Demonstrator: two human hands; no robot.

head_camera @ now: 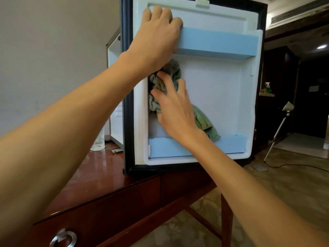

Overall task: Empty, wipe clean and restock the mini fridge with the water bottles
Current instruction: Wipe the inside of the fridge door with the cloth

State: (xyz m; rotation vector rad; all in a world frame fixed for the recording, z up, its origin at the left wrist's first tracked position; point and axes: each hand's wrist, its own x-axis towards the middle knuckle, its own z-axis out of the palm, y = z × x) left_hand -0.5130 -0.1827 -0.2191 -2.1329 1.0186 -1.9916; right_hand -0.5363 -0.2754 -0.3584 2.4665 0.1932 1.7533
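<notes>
A mini fridge (115, 56) stood on a polished wooden desk (99, 172). Its door (213, 97) was swung wide open toward the camera, showing the white inner lining.

The left hand (156, 38) reached in and gripped the hinge-side end of the upper blue shelf rail (219, 42), fingers curled over its top edge, bracing the door. The right hand (176, 113) lay with fingers spread and fairly straight. It pressed a crumpled green cloth (170, 72) against the lining just below that rail. The cloth's loose tail hung down to the lower blue shelf rail (229, 144). No bottles showed in either door shelf, so wiping seemed to be the step in hand.

On the desk, just beside the fridge, stood what looked like a clear water bottle (98, 139), though the left forearm hid much of it.

The cloth was soft and limp. It would likely bunch and slide unless kept under a broad, flat palm. The door would probably swing on its hinge under pressure, so the bracing grip mattered. The bottle, if full, would likely be fairly heavy, smooth and a little slippery, and best taken round the middle of its body.
</notes>
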